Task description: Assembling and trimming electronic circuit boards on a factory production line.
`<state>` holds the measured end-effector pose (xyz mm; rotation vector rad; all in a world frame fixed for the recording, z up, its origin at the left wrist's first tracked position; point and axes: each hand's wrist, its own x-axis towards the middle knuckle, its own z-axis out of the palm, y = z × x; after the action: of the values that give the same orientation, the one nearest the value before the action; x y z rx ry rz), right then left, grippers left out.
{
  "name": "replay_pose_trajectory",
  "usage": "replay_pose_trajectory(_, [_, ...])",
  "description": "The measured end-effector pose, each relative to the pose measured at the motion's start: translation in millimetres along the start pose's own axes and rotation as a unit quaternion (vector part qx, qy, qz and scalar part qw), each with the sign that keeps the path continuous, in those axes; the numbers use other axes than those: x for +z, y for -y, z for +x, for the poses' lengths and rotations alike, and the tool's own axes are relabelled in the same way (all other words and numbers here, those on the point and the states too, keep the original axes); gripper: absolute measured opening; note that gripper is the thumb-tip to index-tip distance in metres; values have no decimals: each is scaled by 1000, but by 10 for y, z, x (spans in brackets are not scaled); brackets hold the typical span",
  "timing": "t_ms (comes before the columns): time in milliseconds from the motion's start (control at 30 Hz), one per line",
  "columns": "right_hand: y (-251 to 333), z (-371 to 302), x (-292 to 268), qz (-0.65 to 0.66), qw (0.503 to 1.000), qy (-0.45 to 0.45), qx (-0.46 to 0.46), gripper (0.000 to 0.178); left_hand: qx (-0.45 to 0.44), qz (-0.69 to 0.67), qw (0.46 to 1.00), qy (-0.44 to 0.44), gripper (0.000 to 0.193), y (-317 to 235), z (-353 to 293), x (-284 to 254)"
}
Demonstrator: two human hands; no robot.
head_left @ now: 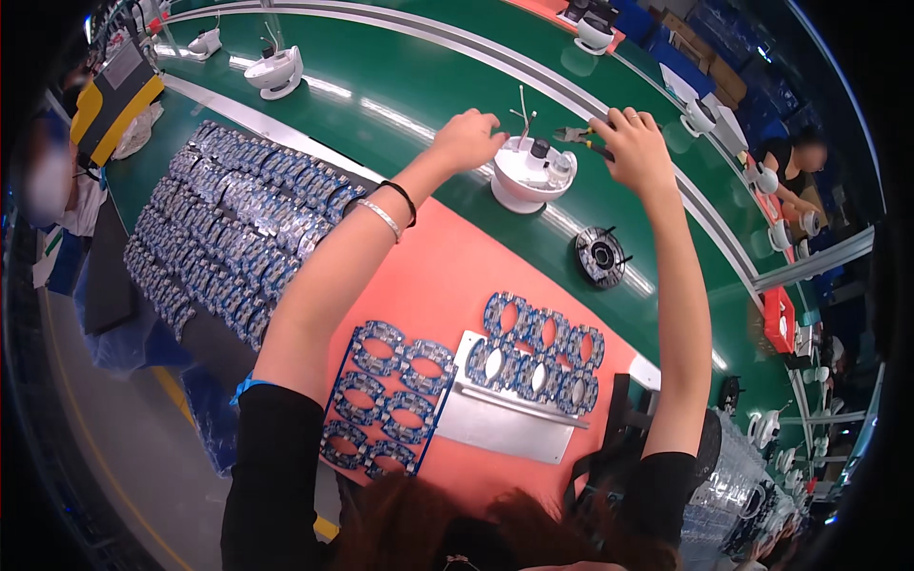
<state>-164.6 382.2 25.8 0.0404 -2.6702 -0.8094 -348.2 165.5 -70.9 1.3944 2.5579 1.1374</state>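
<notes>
— White plastic housing (531, 173) sits on the green belt (428, 90), between both hands; looks light, rigid, wires (523, 107) fragile; best held by its rim.
— And the hands?
— Both arms stretched forward; left hand (466, 139) fingers curled together at the housing's edge; right hand (636, 143) fingers clamped on pliers (583, 137) just beside it.

White round housing (529, 175) on green belt (428, 90)
</notes>
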Motion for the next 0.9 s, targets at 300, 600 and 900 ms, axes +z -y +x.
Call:
replay_pose_trajectory(300, [86, 165, 100, 41, 993, 72, -83, 42, -24, 29, 999, 35, 23, -46, 65, 301])
replay_pose_trajectory(600, [120, 240, 75, 52, 986, 132, -85, 40, 86, -29, 994, -53, 13, -168, 248, 419])
replay_pose_trajectory(900, [138, 115, 221, 30, 999, 46, 3, 12, 145, -118, 982, 11, 18, 33, 332, 215])
